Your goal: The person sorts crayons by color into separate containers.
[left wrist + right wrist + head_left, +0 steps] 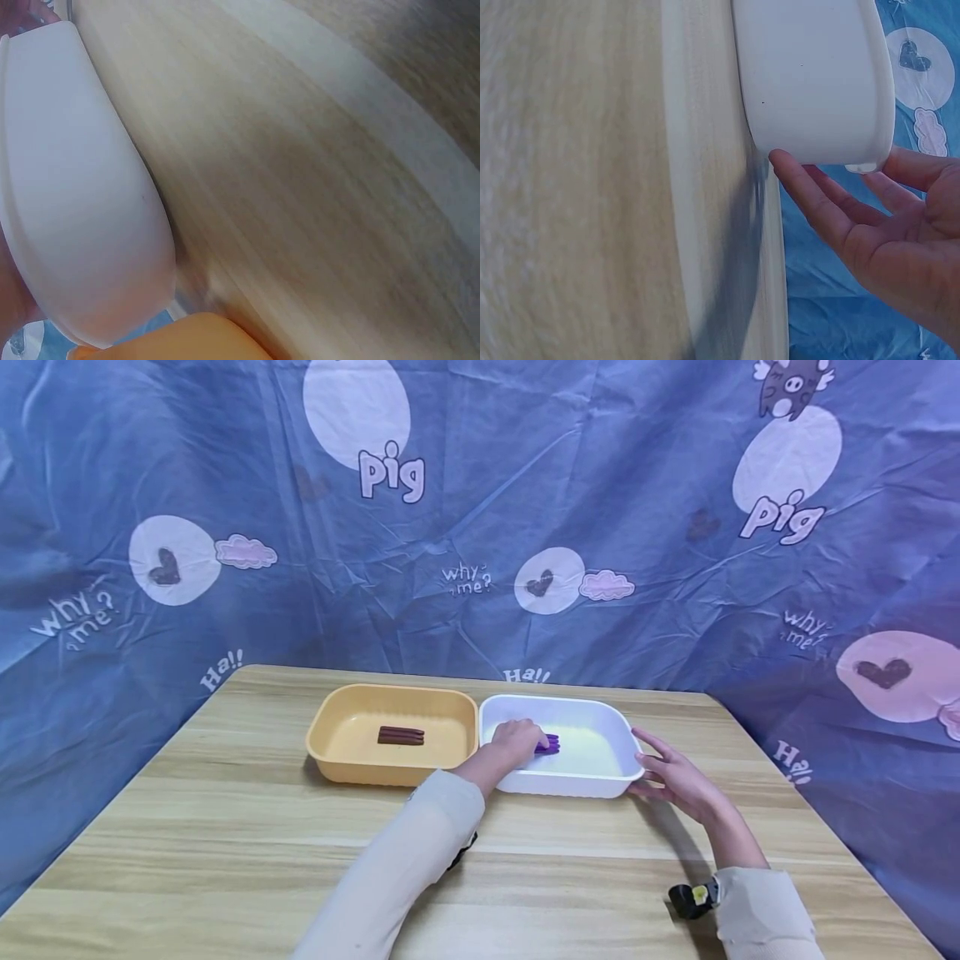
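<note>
In the head view my left hand (516, 741) reaches down into a white plastic tub (592, 783), its fingers bent over a small bundle of purple sticks (552, 744) with tapered ends. The hand covers part of the bundle, and whether the fingertips pinch a stick is hidden. At the tub's right end, my right hand (675, 779) has its fingers spread. The right wrist view shows those fingers (817, 196) fairly straight, touching the end wall and rim of the tub.
A yellow-orange tub (360, 772) stands against the white tub's left side. Inside it, several dark brown sticks (401, 736) lie side by side. Both tubs are on a wood-grain table (225, 843), with a blue printed curtain (465, 527) behind and to the sides.
</note>
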A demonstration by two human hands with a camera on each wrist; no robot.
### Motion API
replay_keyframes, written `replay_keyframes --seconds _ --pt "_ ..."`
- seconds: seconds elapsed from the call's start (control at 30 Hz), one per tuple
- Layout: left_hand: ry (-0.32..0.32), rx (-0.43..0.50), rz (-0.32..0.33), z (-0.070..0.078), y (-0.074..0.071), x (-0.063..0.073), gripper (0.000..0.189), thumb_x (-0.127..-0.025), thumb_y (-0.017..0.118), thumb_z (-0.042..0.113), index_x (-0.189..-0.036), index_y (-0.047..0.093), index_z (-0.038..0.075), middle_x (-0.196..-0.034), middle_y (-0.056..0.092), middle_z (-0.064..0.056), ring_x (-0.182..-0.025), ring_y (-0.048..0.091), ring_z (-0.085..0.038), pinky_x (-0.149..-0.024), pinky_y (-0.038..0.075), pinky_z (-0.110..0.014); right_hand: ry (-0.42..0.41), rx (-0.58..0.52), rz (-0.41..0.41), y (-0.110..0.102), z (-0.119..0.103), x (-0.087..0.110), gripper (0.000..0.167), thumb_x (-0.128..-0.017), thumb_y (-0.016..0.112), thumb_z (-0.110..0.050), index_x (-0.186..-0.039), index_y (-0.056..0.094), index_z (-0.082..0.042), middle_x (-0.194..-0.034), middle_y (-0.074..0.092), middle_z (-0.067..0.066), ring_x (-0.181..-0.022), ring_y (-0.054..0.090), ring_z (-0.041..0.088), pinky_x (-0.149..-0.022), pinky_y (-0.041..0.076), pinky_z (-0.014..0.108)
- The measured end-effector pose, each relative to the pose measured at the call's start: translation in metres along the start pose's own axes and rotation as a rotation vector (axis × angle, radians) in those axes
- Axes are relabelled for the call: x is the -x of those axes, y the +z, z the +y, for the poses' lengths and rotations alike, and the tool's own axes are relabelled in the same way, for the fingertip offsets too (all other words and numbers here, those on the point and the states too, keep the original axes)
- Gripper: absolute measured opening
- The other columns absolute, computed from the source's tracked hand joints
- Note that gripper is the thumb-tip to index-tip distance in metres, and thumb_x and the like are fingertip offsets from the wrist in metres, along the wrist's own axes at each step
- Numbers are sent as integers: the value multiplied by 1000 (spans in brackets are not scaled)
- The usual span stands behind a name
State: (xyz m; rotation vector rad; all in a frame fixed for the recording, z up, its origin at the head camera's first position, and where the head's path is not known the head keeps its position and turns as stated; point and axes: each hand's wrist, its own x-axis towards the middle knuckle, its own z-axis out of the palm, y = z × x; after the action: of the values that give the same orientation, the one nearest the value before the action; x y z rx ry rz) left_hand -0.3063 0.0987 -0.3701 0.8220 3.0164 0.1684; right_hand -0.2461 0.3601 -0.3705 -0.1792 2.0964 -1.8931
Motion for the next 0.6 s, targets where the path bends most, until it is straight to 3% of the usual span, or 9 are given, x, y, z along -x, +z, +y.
replay_keyframes --seconds 0.2,0.37,0.5,0.6 --pt "-14 -11 28 -2 -4 2 43 -85 58 2 -115 65 32 -105 61 1 -93 56 -16 -72 48 -28 -5 8 -3 -1 -1 -1 60 -101 35 -13 -147 -2 -6 -139 11 34 -105 53 21 -91 41 47" --pt "17 -4 50 -5 -15 4 44 -83 57 -1 -115 66 29 -107 61 1 -94 55 -17 -70 48 -28 -9 58 -4 -2 -3 -1 60 -101 36 -15 -147 -1 -5 -139 13 36 -106 53 24 -91 42 46" --pt "50 -24 82 -13 -29 10 39 -83 60 4 -115 66 27 -107 60 1 -94 55 -16 -68 48 -26 -8 191 9 -3 -7 0 60 -100 38 -16 -146 3 -2 -139 17 37 -113 46 34 -90 44 43" --pt "67 2 113 -25 -42 19 35 -84 64 9 -115 66 24 -109 61 1 -97 55 -17 -65 47 -24 -36 349 45 -2 -15 -1 58 -99 40 -17 -143 11 6 -137 22 38 -119 38 43 -92 40 48"
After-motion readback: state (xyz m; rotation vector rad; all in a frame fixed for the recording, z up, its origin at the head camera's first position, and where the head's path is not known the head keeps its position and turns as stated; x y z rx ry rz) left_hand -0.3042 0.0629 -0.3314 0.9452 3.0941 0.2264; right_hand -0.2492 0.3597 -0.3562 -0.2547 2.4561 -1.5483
